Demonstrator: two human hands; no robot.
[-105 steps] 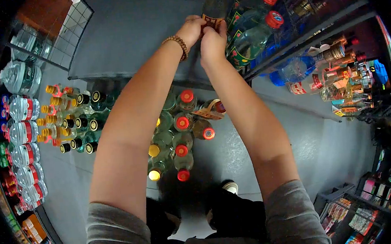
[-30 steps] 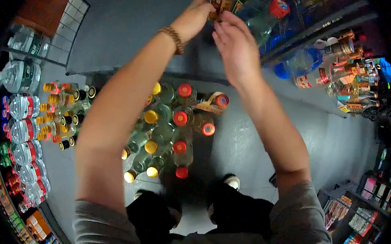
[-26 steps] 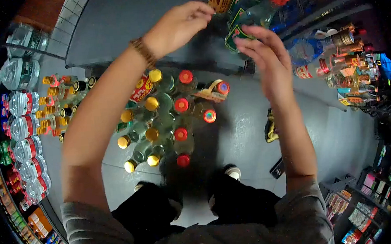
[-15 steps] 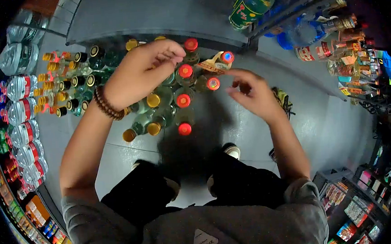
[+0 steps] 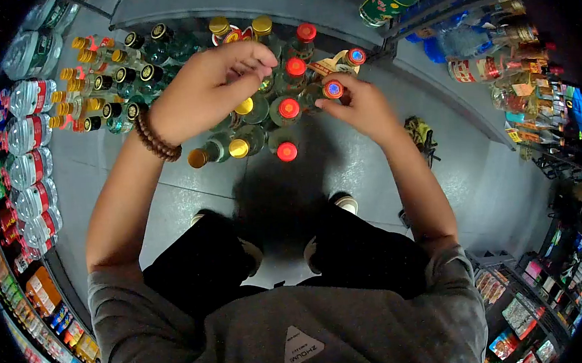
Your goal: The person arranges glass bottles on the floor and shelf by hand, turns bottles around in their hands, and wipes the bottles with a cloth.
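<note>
My right hand (image 5: pixel 367 109) has its thumb and fingers around the top of a bottle with a red cap (image 5: pixel 333 89) that has a shiny blue disc. Close by, another such cap (image 5: pixel 356 57) sits on a bottle with a paper tag (image 5: pixel 327 66) at its neck. My left hand (image 5: pixel 213 86), a beaded bracelet on its wrist, hovers over the bottles with fingers curled toward the thumb. Whatever they hold, if anything, is hidden. Between the hands stand red-capped bottles (image 5: pixel 289 109), and gold-capped bottles (image 5: pixel 239 148) are below my left hand.
Several black-capped bottles (image 5: pixel 125 75) and yellow-capped bottles (image 5: pixel 72 95) stand at left, beside large water jugs (image 5: pixel 33 166). A grey shelf (image 5: pixel 238 0) runs behind. Bottles on a rack (image 5: pixel 479 70) line the right. A yellow-black item (image 5: pixel 419 135) lies on the floor.
My right hand has moved left and up and closed around the red-capped bottle's top. My left hand keeps its curled pose. The view has shifted, so the bottles appear higher.
</note>
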